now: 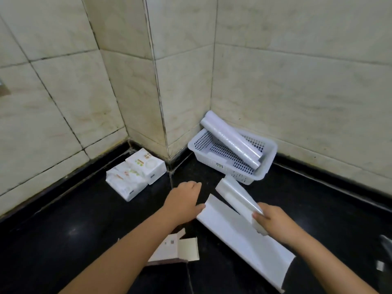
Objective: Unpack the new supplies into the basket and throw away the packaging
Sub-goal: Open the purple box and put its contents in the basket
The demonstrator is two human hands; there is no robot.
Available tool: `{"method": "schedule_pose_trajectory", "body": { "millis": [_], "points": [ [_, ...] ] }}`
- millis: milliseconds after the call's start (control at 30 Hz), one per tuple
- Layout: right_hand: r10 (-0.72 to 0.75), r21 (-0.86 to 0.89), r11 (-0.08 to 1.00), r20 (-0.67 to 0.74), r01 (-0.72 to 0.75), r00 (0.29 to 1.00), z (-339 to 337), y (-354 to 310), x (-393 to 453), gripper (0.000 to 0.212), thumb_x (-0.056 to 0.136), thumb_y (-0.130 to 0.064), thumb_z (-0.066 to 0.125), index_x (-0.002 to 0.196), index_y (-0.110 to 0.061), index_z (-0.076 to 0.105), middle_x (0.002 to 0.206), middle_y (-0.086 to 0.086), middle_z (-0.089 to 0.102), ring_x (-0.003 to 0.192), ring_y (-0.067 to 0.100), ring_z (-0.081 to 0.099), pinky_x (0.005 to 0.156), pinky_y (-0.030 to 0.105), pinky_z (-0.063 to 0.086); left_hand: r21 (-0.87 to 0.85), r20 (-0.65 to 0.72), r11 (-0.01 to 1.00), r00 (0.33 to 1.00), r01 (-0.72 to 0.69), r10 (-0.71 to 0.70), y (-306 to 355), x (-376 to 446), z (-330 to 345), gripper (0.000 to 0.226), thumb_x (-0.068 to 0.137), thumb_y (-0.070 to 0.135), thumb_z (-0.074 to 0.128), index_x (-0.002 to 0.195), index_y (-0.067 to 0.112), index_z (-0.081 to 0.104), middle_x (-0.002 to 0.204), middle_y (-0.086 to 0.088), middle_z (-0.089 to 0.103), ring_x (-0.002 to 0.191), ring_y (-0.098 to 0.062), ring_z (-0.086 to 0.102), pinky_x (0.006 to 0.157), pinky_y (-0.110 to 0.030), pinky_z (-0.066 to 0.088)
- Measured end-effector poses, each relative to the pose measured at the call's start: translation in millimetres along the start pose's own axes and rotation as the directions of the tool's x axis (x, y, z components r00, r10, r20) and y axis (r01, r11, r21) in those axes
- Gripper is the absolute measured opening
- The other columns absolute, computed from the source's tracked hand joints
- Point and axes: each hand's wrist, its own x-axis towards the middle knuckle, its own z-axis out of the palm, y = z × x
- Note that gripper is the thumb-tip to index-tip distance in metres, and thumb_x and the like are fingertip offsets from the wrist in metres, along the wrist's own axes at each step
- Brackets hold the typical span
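Note:
A white perforated basket [267,166] stands in the tiled corner with two plastic-wrapped rolls [230,137] lying slanted in it. My right hand [273,222] grips the near end of a third roll [236,197], which points toward the basket. Under it lies a long white sheet of packaging [244,238] on the black floor. My left hand [184,200] rests on the far left corner of that sheet, thumb at its edge. Two white tissue packs [135,174] sit to the left against the wall.
An opened flat cardboard box [176,249] lies on the floor beneath my left forearm. Tiled walls close in the back and both sides. A small pale scrap [380,265] lies at the right edge.

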Motion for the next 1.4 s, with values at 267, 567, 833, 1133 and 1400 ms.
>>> {"method": "schedule_pose_trajectory", "body": {
  "millis": [267,567,833,1133,1400],
  "points": [
    [0.074,-0.034,0.996,-0.266,-0.086,0.961,-68.0,26.5,61.2,0.011,0.094,-0.018,0.041,0.092,-0.013,0.032,0.071,-0.001,0.045,0.059,0.014,0.049,0.051,0.027,0.039,0.053,-0.035,0.998,0.999,-0.030,0.032,21.7,124.6,-25.8,0.027,0.096,0.015,0.039,0.118,0.004,0.051,0.124,-0.014,0.052,0.114,-0.027,0.049,0.089,-0.038,0.046],
    [0.048,-0.001,0.999,-0.228,-0.050,0.972,-93.9,66.3,149.7,0.005,0.095,-0.018,0.038,0.094,-0.018,0.034,0.072,-0.009,0.046,0.060,0.005,0.046,0.046,0.017,0.031,0.154,0.268,0.988,0.962,-0.001,-0.041,21.0,267.1,-6.1,0.034,0.092,0.000,0.040,0.124,0.004,0.050,0.129,-0.016,0.053,0.114,-0.029,0.054,0.094,-0.037,0.047],
    [0.009,0.075,0.997,-0.235,0.009,0.972,-87.5,89.5,183.8,0.012,0.095,-0.022,0.039,0.083,-0.024,0.039,0.071,-0.006,0.050,0.058,0.006,0.048,0.047,0.017,0.034,0.290,0.521,0.944,0.853,-0.156,-0.019,3.4,330.4,25.9,0.056,0.090,0.004,0.041,0.144,0.010,0.027,0.148,-0.013,0.031,0.133,-0.030,0.034,0.111,-0.043,0.034],
    [-0.098,0.012,0.995,-0.226,0.104,0.969,-88.0,75.8,213.9,0.016,0.094,-0.020,0.043,0.081,-0.029,0.037,0.066,-0.011,0.049,0.056,0.002,0.047,0.044,0.016,0.036,0.397,0.690,0.846,0.724,-0.356,-0.020,-0.2,331.9,19.1,0.034,0.090,0.011,0.055,0.123,0.002,0.055,0.110,-0.014,0.056,0.097,-0.025,0.053,0.087,-0.034,0.046],
    [-0.102,-0.095,0.990,0.033,0.105,0.994,-55.0,44.7,267.8,0.019,0.095,-0.014,0.037,0.076,-0.015,0.043,0.093,0.005,0.046,0.080,0.016,0.045,0.070,0.027,0.039,0.347,0.555,0.873,0.825,-0.342,0.103,-31.6,308.1,-3.0,0.025,0.092,0.007,0.044,0.111,0.002,0.058,0.122,-0.019,0.050,0.111,-0.030,0.048,0.092,-0.034,0.042]
  ]
}}
